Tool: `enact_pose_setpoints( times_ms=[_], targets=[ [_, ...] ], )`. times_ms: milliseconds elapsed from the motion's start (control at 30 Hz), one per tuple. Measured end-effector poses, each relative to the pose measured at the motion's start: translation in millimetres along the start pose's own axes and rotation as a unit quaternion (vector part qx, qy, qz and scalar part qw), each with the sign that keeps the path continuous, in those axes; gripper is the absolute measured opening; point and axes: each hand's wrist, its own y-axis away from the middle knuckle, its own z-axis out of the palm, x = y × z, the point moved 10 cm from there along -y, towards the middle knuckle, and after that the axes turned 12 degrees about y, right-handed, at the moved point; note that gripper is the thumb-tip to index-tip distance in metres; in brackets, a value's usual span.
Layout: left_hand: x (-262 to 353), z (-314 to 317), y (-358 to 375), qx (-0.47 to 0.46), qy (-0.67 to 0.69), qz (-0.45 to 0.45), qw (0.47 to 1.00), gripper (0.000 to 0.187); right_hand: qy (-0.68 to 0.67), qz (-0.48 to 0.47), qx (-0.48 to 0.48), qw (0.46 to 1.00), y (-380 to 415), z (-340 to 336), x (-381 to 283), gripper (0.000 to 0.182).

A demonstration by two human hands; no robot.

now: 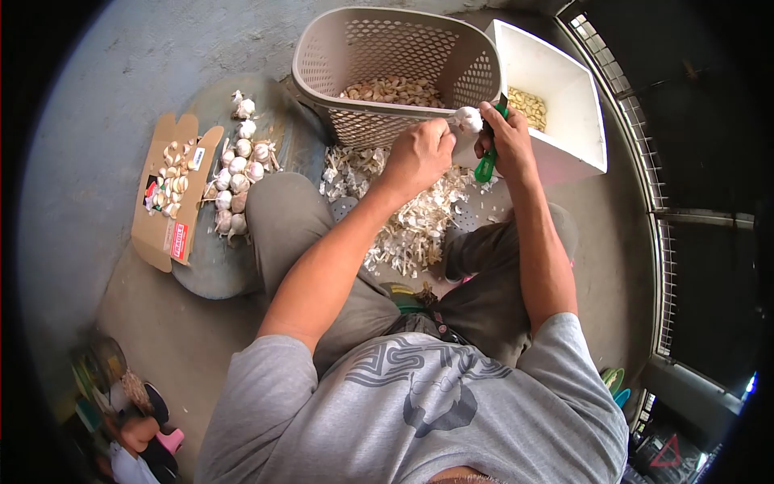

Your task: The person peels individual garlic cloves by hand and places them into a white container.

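Note:
My left hand point(419, 157) is closed, its fingertips at the near side of a white garlic bulb point(468, 119). The exact grip is hidden behind the knuckles. In my right hand point(511, 139) is a knife point(486, 165) with a green handle, its dark blade pointing up and away. The right thumb is close against the bulb. Below both hands, dry garlic skins point(415, 226) lie heaped on the floor between my feet. Several whole garlic bulbs point(239, 165) sit on a round grey surface point(211, 278) to my left.
A perforated beige basket point(322, 90) holding garlic cloves point(395, 91) stands ahead. Beside it is a white box point(564, 149) with pale peeled cloves point(528, 106) inside. An open cardboard box point(153, 234) with loose cloves is far left. A person point(137, 440) is at lower left.

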Motion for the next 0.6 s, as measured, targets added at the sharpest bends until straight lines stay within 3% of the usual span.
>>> enact_pose_setpoints(
  times_ms=[167,267,367,400,600],
  targets=[
    [19.1,-5.0,4.7,0.019,0.038,-0.013,0.999,0.027,0.047,0.004,0.014,0.999,-0.5,-3.5,-0.3,0.023],
    [24.5,-8.3,4.5,0.028,0.022,0.072,0.997,0.026,0.116,-0.008,-0.003,0.993,3.6,10.3,-1.1,0.025],
    [8.5,-16.7,-3.7,0.045,0.054,0.003,0.998,0.026,0.088,0.004,-0.010,0.996,4.1,11.2,-1.9,0.025],
    [-7.0,-15.7,-6.5,0.020,0.126,-0.070,0.989,0.032,0.065,0.010,-0.008,0.998,4.2,9.6,-1.4,0.025],
    [-3.1,0.0,-3.9,0.053,0.183,-0.055,0.980,0.042,0.057,-0.001,-0.024,0.998,11.4,28.9,-2.0,0.026]
  ],
)
